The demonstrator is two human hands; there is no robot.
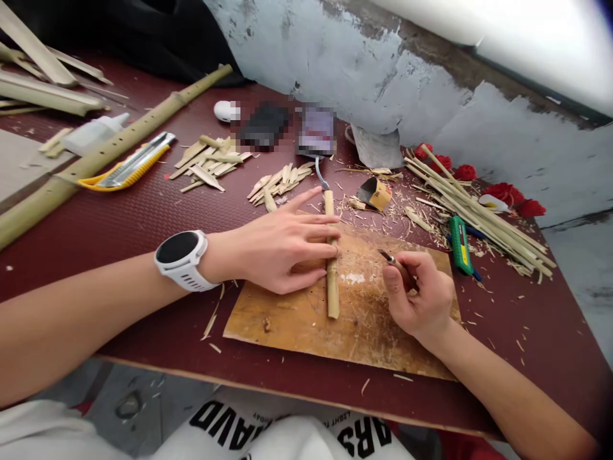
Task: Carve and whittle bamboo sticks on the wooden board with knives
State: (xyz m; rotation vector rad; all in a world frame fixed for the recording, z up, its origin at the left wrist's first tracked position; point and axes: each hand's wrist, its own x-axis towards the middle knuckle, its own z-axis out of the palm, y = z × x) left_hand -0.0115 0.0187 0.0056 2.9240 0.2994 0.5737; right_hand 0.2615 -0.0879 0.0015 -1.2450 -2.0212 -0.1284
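My left hand [282, 246] lies flat with fingers stretched out, its fingertips pressing a short bamboo stick [331, 291] against a worn wooden cutting board [287, 319]. A white smartwatch [184, 259] is on that wrist. My right hand [419, 297] is closed around a small dark-tipped tool [390, 259], held like a pen just right of the stick, its tip pointing toward the stick. Fine shavings cover the board between the two hands.
A long bamboo pole [110, 147] and a yellow utility knife [129, 166] lie at the left. Bamboo slivers [278, 182] are piled behind the board. Thin bamboo strips [479, 211], red flowers [507, 191] and a green cutter [460, 243] sit at the right. The wall is close behind.
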